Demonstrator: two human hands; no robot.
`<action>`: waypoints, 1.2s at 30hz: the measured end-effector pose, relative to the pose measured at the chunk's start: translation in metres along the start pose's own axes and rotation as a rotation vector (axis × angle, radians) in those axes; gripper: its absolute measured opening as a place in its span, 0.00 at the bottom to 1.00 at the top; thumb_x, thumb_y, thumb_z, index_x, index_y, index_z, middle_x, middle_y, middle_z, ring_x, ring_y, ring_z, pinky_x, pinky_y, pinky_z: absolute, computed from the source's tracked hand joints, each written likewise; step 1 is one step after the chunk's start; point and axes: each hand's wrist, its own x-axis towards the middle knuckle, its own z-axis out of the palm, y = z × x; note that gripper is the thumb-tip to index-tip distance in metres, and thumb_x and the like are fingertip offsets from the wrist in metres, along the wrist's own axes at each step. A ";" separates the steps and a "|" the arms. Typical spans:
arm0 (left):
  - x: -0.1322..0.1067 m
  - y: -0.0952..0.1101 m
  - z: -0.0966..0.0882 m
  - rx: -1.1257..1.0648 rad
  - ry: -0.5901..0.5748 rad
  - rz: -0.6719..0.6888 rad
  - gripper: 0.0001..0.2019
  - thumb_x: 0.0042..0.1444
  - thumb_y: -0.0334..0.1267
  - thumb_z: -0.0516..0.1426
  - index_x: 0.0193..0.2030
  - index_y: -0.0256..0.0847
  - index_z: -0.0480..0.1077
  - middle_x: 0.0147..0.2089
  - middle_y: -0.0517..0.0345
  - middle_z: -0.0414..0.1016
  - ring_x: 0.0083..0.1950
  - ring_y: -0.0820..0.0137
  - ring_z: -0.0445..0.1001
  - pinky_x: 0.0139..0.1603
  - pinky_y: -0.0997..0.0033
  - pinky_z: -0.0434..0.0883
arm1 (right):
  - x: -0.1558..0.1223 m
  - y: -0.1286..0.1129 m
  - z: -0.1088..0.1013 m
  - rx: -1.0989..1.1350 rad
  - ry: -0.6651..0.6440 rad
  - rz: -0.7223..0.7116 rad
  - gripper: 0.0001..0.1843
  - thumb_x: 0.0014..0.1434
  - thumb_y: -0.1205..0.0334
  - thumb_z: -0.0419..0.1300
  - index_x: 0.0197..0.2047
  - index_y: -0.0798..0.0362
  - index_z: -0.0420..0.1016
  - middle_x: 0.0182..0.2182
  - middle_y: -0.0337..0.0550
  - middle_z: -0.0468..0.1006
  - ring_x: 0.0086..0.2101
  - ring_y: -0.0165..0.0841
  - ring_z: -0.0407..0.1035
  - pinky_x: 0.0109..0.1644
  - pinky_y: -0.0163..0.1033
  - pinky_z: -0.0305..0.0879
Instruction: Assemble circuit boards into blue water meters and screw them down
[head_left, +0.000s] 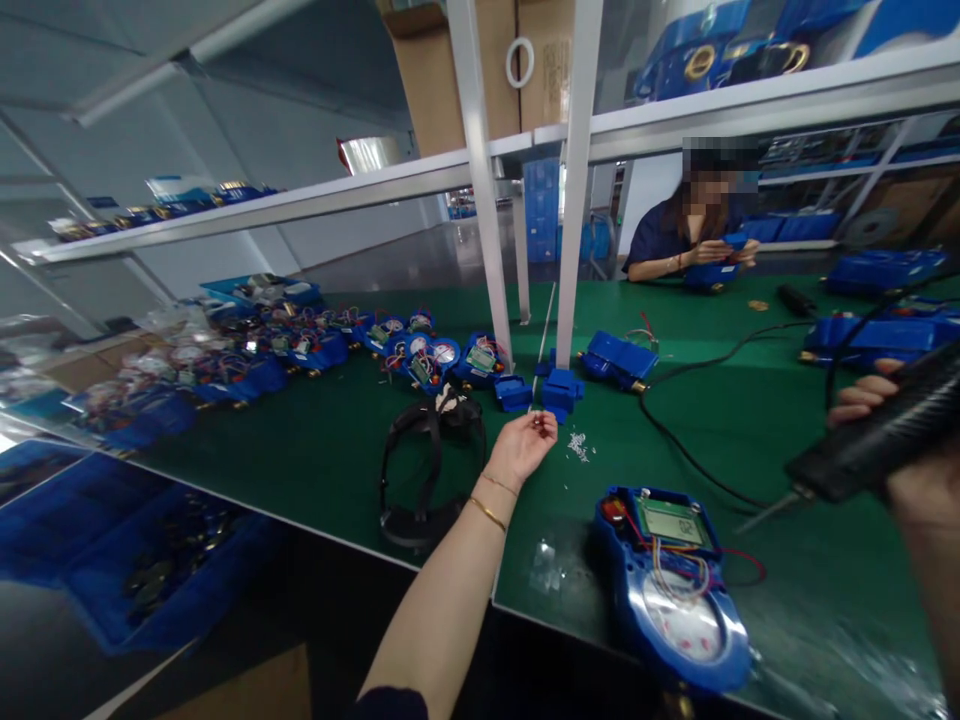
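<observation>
My left hand (525, 445) reaches out over the green mat, fingers pinched on small silvery screws, just left of a little pile of screws (578, 446). My right hand (892, 440) at the right edge grips a black electric screwdriver (874, 440), its bit pointing down-left toward an open blue meter (671, 580). The meter lies near the front edge, showing a green circuit board, coloured wires and a round dial.
A black head strap (427, 460) lies left of my left arm. Several open blue meters (300, 350) line the far left of the mat. Blue covers (562, 390) sit by white shelf posts (487, 200). Across the table a seated person (697, 240) handles a blue part. A blue bin (150, 570) stands below left.
</observation>
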 end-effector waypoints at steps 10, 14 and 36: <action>-0.064 -0.003 0.027 -0.201 -0.035 -0.031 0.07 0.60 0.19 0.57 0.32 0.28 0.72 0.29 0.55 0.72 0.25 0.80 0.73 0.28 0.88 0.74 | -0.051 -0.031 0.091 0.212 -0.135 -0.009 0.07 0.44 0.67 0.57 0.30 0.57 0.70 0.24 0.35 0.60 0.22 0.22 0.57 0.24 0.29 0.63; -0.084 -0.011 0.028 -0.201 -0.033 -0.047 0.06 0.59 0.19 0.58 0.32 0.27 0.74 0.30 0.52 0.75 0.27 0.78 0.76 0.29 0.87 0.76 | -0.078 -0.032 0.104 0.210 -0.235 -0.089 0.10 0.45 0.63 0.58 0.34 0.53 0.68 0.20 0.32 0.61 0.21 0.24 0.56 0.25 0.29 0.62; -0.108 -0.029 0.025 -0.264 0.005 -0.148 0.09 0.63 0.21 0.55 0.32 0.31 0.70 0.28 0.59 0.70 0.24 0.83 0.73 0.26 0.91 0.73 | -0.107 -0.018 0.121 0.195 -0.236 -0.176 0.17 0.43 0.58 0.59 0.38 0.52 0.65 0.19 0.28 0.64 0.20 0.25 0.57 0.25 0.33 0.58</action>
